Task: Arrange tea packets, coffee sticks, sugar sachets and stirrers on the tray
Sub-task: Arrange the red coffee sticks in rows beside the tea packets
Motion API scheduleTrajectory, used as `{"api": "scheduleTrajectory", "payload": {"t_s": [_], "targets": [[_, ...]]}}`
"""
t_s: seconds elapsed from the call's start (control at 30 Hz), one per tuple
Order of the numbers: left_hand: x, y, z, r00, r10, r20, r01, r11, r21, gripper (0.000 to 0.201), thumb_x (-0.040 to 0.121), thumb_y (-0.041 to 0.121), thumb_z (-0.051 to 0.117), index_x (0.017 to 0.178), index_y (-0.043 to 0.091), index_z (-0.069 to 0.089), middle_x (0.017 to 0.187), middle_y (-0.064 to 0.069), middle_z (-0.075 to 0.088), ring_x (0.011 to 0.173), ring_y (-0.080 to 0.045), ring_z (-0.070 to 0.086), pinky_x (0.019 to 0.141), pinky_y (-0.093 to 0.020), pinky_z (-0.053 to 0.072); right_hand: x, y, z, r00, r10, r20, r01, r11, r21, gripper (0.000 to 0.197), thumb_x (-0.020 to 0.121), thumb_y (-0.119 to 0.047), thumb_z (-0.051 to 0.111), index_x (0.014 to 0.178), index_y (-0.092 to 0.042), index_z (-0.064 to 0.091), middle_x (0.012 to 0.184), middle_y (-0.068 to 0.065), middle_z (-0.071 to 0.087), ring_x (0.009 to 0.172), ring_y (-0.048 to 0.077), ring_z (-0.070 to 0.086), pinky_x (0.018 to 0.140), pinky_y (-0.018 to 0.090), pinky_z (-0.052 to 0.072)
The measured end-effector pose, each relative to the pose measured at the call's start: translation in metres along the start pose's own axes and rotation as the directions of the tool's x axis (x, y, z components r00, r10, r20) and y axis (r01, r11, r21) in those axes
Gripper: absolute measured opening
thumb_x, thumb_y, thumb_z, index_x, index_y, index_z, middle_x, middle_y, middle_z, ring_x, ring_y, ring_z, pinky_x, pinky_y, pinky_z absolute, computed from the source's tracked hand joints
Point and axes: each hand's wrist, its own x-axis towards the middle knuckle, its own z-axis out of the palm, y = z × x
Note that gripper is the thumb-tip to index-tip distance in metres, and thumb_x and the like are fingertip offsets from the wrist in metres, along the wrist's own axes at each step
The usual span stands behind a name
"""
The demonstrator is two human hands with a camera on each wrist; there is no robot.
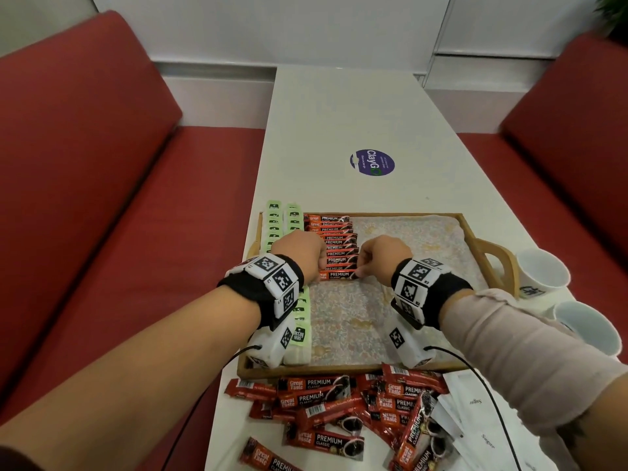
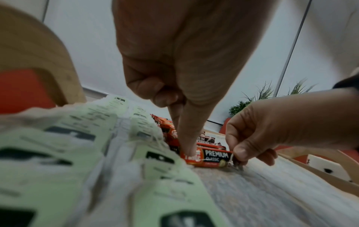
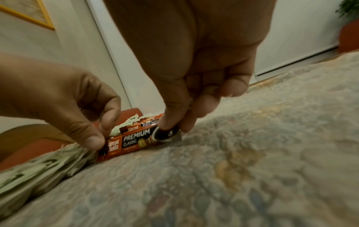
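Two hands hold one coffee stick (image 1: 336, 275) at the near end of the coffee row (image 1: 331, 237) on the wooden tray (image 1: 339, 368): the left hand (image 1: 299, 253) pinches its left end, the right hand (image 1: 382, 254) its right end. Only the wrist views show the curled fingers (image 3: 93, 138) and the thumb (image 3: 167, 119) on the wrapper. The head view alone shows green tea packets (image 1: 294, 219) left of this row, loose coffee sticks (image 1: 339, 402) and sugar sachets (image 1: 475, 416) before the tray, paper cups (image 1: 540, 273) right of it, on a white table (image 1: 339, 113) between red benches (image 1: 85, 164).
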Motion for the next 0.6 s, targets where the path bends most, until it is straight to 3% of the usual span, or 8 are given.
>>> {"api": "scheduleTrajectory", "payload": {"t_s": [0.1, 0.23, 0.37, 0.5, 0.6], "targets": [[0.001, 0.0, 0.0, 1.0, -0.019, -0.025, 0.019, 1.0, 0.012, 0.022, 0.079, 0.005, 0.065, 0.072, 0.025, 0.06, 0.084, 0.009, 0.062, 0.087, -0.014, 0.061, 0.078, -0.03, 0.05, 0.002, -0.003, -0.002, 1.0, -0.001, 0.017, 0.001, 0.999, -0.037, 0.012, 0.08, -0.015, 0.073, 0.076, -0.017, 0.062, 0.077, -0.003, 0.061, 0.078, 0.015, 0.057, 0.067, 0.025, 0.043], [0.0, 0.0, 0.002, 1.0, -0.022, -0.021, 0.023, 1.0, 0.018, 0.019, 0.079, 0.006, 0.064, 0.075, 0.025, 0.063, 0.092, 0.006, 0.067, 0.088, -0.016, 0.063, 0.075, -0.031, 0.05, 0.002, -0.006, -0.004, 0.999, -0.013, 0.041, 0.017, 0.995, -0.1, 0.009, 0.082, -0.017, 0.072, 0.081, -0.015, 0.063, 0.086, 0.002, 0.064, 0.081, 0.016, 0.058, 0.07, 0.026, 0.043], [-0.007, -0.003, 0.001, 0.999, -0.013, -0.045, 0.012, 0.999, -0.03, 0.02, 0.077, 0.011, 0.071, 0.073, 0.026, 0.059, 0.087, 0.01, 0.065, 0.088, -0.014, 0.062, 0.079, -0.031, 0.052, -0.006, -0.008, -0.009, 1.0, -0.016, -0.017, 0.015, 0.998, -0.067, 0.015, 0.08, -0.02, 0.074, 0.081, -0.016, 0.06, 0.078, -0.003, 0.057, 0.078, 0.016, 0.055, 0.066, 0.025, 0.04], [-0.029, -0.009, -0.003, 0.993, 0.023, -0.117, -0.035, 0.993, -0.109, 0.018, 0.077, 0.015, 0.072, 0.077, 0.026, 0.058, 0.077, 0.014, 0.058, 0.081, -0.009, 0.057, 0.064, -0.024, 0.04, -0.025, -0.016, -0.015, 0.997, -0.064, -0.051, 0.063, 0.998, -0.016, 0.015, 0.079, -0.021, 0.075, 0.08, -0.016, 0.061, 0.073, -0.006, 0.058, 0.076, 0.016, 0.057, 0.067, 0.026, 0.042], [-0.052, -0.016, -0.002, 0.987, 0.034, -0.155, -0.056, 0.988, -0.141, 0.015, 0.076, 0.019, 0.074, 0.082, 0.025, 0.06, 0.081, 0.012, 0.06, 0.08, -0.01, 0.057, 0.064, -0.023, 0.037, -0.045, -0.026, -0.011, 0.988, -0.12, -0.093, 0.121, 0.993, 0.0, 0.015, 0.075, -0.023, 0.077, 0.076, -0.019, 0.062, 0.078, -0.004, 0.061, 0.077, 0.016, 0.058, 0.069, 0.026, 0.045]]}}
